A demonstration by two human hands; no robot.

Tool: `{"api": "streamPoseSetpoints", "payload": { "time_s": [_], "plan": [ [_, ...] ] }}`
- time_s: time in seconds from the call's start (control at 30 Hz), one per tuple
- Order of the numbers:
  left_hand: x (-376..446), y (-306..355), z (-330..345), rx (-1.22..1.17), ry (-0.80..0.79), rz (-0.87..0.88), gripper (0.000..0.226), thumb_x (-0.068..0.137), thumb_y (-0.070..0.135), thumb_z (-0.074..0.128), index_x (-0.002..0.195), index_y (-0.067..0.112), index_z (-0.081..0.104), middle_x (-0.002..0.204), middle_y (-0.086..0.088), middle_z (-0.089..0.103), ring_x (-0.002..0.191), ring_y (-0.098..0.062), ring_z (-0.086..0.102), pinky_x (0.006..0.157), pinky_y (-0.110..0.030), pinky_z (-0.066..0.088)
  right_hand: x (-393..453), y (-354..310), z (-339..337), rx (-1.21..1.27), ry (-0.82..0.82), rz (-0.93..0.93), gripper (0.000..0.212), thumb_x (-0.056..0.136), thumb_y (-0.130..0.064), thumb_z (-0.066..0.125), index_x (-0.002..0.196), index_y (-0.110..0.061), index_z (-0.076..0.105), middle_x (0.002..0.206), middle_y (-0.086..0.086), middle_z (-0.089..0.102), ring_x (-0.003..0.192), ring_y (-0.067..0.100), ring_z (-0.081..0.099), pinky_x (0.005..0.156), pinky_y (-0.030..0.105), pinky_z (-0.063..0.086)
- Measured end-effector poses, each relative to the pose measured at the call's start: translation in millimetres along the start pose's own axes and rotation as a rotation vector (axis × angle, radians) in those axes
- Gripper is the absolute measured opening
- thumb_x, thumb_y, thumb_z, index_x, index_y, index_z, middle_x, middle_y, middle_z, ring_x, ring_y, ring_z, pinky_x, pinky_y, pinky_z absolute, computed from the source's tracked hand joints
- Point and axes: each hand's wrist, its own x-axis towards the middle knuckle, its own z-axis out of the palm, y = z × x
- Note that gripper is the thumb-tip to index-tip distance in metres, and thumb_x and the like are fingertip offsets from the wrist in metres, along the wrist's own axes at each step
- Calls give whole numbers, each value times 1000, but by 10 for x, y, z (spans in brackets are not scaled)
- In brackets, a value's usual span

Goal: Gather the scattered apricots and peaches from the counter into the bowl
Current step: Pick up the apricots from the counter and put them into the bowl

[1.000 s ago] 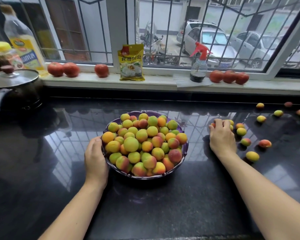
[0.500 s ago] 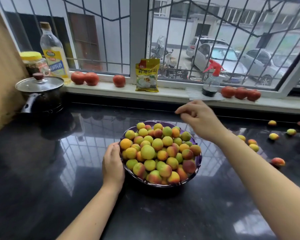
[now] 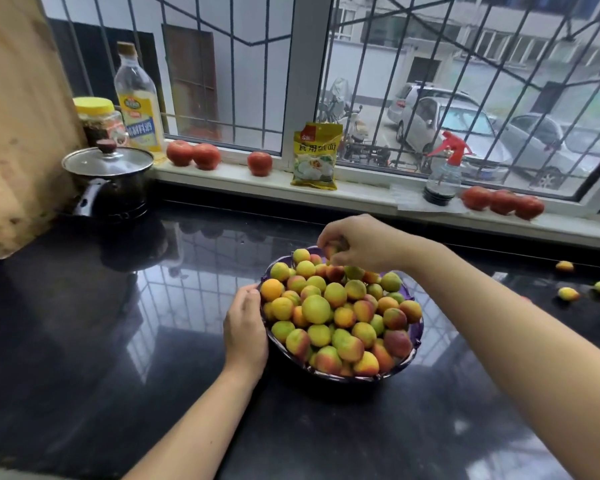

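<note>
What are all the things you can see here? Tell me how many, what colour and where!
bowl: one, purple, middle of counter, heaped with yellow, green and red fruit
loose fruit: at least three, yellow-red, counter far right
counter: one, glossy black
tomatoes: six, red, windowsill
pot: one, black, glass lid, back left
oil bottle: one, yellow label, sill left
jar: one, yellow lid, behind pot
packet: one, yellow, sill
spray bottle: one, clear, red trigger, sill
left hand: touches bowl's left rim
right hand: fingers hold a fruit over bowl

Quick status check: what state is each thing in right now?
Purple glass bowl: heaped full, upright.
Left hand: rests against the bowl's rim.
Right hand: over the bowl, pinching a small reddish fruit.
Loose yellow-red fruits: on the black counter.
Lidded steel pot: closed.
</note>
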Motion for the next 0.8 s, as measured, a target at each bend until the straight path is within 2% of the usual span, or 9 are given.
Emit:
{"api": "streamPoseSetpoints", "payload": {
  "time_s": [0.1,0.2,0.33,0.47,0.5,0.57,0.63,0.7,0.8],
  "plan": [
    [5,-8,-1,17,1,1,31,90,43,42,92,29,70,89,16,73,90,-2,64,80,-28,50,4,-53,61,-90,-119,-46,40,91,-18,70,129,-29,64,114,-12,60,99,8,52,86,27,44],
    [5,5,-1,33,3,7,32,90,44,41,91,28,69,87,16,72,86,3,63,77,-26,48,16,-68,89,-115,-133,-38,42,93,-18,69,134,-26,62,125,-6,62,102,11,53,85,25,40],
    [-13,25,-3,41,1,10,33,90,44,40,91,27,69,90,12,73,90,-5,64,77,-28,49,31,-78,115,-148,-125,-27,43,92,-18,70,134,-25,61,127,-4,64,115,18,58,90,26,44],
    [-3,12,-10,43,-16,15,34,91,44,40,93,27,69,94,9,73,96,-14,66,83,-36,51,-14,-74,125,-61,-111,14,47,94,-18,68,138,-28,56,127,-7,62,109,14,58,86,25,44],
    [1,5,-17,44,-18,12,34,91,45,40,93,27,69,94,10,73,97,-14,66,86,-37,52,-68,-44,126,38,-57,39,50,94,-19,68,140,-30,53,125,-9,61,104,10,59,85,23,46],
    [6,10,-26,45,-20,4,33,91,45,41,93,29,70,96,11,74,99,-14,67,90,-40,53,-235,76,166,242,181,94,47,93,-17,68,137,-29,56,119,-11,62,94,0,58,81,16,45],
    [11,9,-24,38,-29,-9,33,90,47,43,94,30,71,98,9,75,101,-17,68,92,-43,54,-474,256,304,387,474,190,35,94,-10,65,125,-26,65,108,-12,67,90,-2,59,77,15,44],
    [11,-11,-24,43,-24,-13,37,88,51,43,94,29,72,99,6,75,103,-21,68,93,-46,54,-762,452,542,449,694,338,28,92,-4,61,108,-24,71,98,-9,70,86,4,62,77,17,45],
    [25,-36,-22,57,0,3,40,87,52,41,92,25,71,97,4,73,100,-23,65,93,-47,52,-1165,797,961,407,773,612,27,88,3,56,100,-14,74,100,3,72,95,20,64,82,23,43]
  ]
}}
